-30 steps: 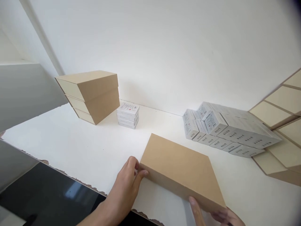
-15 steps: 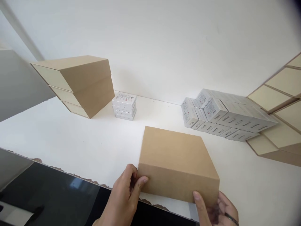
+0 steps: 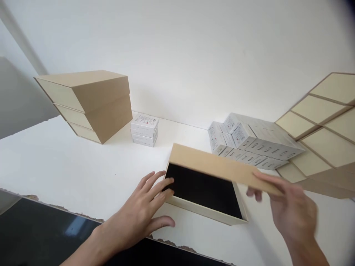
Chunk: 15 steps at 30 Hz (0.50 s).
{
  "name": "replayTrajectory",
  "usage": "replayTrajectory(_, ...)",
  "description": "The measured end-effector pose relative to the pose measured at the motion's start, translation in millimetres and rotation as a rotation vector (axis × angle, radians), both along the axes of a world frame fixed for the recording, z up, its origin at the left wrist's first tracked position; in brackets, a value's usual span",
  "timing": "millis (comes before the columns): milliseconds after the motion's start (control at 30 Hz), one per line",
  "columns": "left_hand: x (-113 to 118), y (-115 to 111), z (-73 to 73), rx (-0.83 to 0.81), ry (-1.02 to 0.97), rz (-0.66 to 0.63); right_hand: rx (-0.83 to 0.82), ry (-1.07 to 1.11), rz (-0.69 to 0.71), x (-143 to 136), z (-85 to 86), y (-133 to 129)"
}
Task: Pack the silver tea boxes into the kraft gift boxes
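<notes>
A cardboard-brown box stands partly open on the white table, its lid (image 3: 210, 162) tilted up at the front over a black interior (image 3: 202, 192) with cream walls. My right hand (image 3: 291, 203) grips the lid's right end between thumb and fingers. At the box's left front corner, my left hand (image 3: 146, 207) has its fingers spread, fingertips at the edge of the opening. Behind the box, to the left, is a short stack of small white boxes (image 3: 144, 130); a larger group of white boxes (image 3: 255, 142) lies behind to the right.
Brown boxes (image 3: 105, 107) are stacked at the back left, and more brown boxes with cream sides (image 3: 327, 140) at the right. The white table (image 3: 69, 173) has a chipped front edge, with a dark glossy surface (image 3: 50, 229) below. A white wall (image 3: 180, 55) rises behind.
The box's lid has been swung up from the front, showing the black inside. My right hand has risen with it. My left hand has let go of the front corner and spread its fingers.
</notes>
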<state>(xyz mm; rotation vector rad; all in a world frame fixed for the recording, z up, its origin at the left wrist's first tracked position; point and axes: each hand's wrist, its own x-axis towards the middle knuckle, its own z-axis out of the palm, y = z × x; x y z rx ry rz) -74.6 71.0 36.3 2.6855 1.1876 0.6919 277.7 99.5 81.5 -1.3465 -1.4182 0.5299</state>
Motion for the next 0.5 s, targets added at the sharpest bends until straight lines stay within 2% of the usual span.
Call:
replayTrajectory(33, 2, 0, -1.2, 0.011, 0.003, 0.006, 0.014, 0.016, 0.066, -2, 5.1, 21)
replayTrajectory(133, 7, -9, -4.9, 0.017, -0.018, 0.024, -0.042, -0.024, 0.103, -7, 10.7, 70)
replayTrajectory(200, 5, -16, -4.7, 0.017, -0.053, 0.052, -0.093, -0.068, 0.091, -10, 7.6, 88)
replayTrajectory(267, -1, -14, -0.6, 0.049, -0.171, 0.149, -0.13, -0.1, 0.076, -11, 2.5, 98)
replayTrajectory(367, -14, 16, 12.2, 0.098, -0.414, 0.432, -0.146, -0.103, 0.074, -11, -3.0, 104)
replayTrajectory(433, -24, 50, 22.0, 0.105, -0.507, 0.631, -0.143, -0.084, 0.097, -11, -4.5, 106)
replayTrajectory(500, -30, 87, 32.2, 0.137, -0.497, 0.777, -0.131, -0.065, 0.112, -12, -5.1, 107)
